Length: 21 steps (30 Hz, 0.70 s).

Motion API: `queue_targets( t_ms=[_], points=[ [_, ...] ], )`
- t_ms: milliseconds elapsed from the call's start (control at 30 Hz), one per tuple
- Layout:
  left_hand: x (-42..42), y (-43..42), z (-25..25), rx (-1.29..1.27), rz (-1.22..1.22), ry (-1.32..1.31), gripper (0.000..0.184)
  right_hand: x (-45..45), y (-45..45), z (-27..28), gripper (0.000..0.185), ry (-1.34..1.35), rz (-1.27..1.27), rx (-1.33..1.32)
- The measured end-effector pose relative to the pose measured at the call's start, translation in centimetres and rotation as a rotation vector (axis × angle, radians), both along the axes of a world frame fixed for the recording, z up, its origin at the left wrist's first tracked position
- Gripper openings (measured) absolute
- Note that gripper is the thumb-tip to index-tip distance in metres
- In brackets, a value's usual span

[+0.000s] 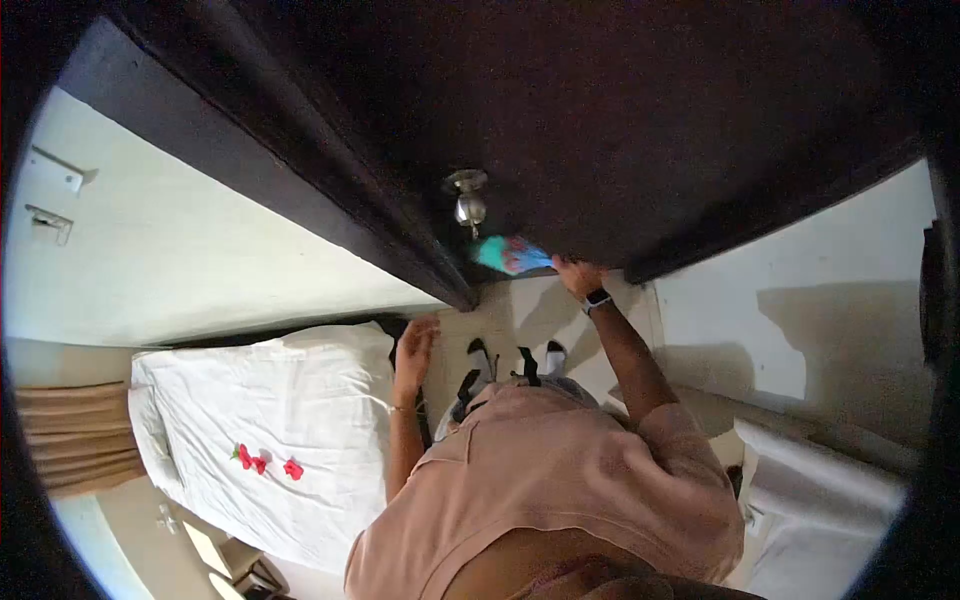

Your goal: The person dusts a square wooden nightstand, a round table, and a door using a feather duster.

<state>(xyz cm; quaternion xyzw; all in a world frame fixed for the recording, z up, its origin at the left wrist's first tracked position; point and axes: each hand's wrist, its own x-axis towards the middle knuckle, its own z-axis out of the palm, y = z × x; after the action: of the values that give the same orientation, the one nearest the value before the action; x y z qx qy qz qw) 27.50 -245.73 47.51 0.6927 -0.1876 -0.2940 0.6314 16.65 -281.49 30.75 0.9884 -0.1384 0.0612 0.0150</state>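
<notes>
A dark wooden door (620, 120) fills the upper part of the view, with a round metal knob (469, 208) near its left edge. My right hand (578, 277), a watch on its wrist, is closed around the narrow end of a colourful duster (515, 255). The duster's green fluffy end lies just below the knob, beside the door; whether it touches the door I cannot tell. My left hand (416, 345) is raised beside the bed's corner, fingers apart, holding nothing.
On the left stands a bed (330, 400) with a white sheet and red flowers (260, 464) on it. Brown curtains (75, 440) hang at the far left. A white cushioned seat (820, 490) is at lower right. Light switches (55, 170) are on the left wall.
</notes>
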Motion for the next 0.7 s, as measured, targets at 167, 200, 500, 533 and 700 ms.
queue_targets(
  t_ms=[167,200,500,533,700],
  points=[
    [-2.2,-0.5,0.5,0.083,0.062,-0.022,0.024,1.3,0.5,-1.3,0.049,0.272,-0.138,0.25],
    [-2.3,-0.7,0.4,0.073,0.051,-0.042,0.024,1.0,1.0,0.0,0.043,0.111,-0.183,0.313],
    [-3.2,-0.7,0.3,0.153,0.016,-0.22,0.026,-0.6,-2.5,-2.3,0.031,-0.289,-0.35,0.287],
    [-3.1,-0.7,0.0,0.16,-0.012,-0.264,0.027,-1.2,-3.3,0.8,0.031,-0.188,-0.268,0.174],
    [-1.3,0.8,1.1,0.11,0.115,-0.272,0.028,-0.5,-4.6,5.2,0.026,0.066,-0.377,0.266]
  ],
)
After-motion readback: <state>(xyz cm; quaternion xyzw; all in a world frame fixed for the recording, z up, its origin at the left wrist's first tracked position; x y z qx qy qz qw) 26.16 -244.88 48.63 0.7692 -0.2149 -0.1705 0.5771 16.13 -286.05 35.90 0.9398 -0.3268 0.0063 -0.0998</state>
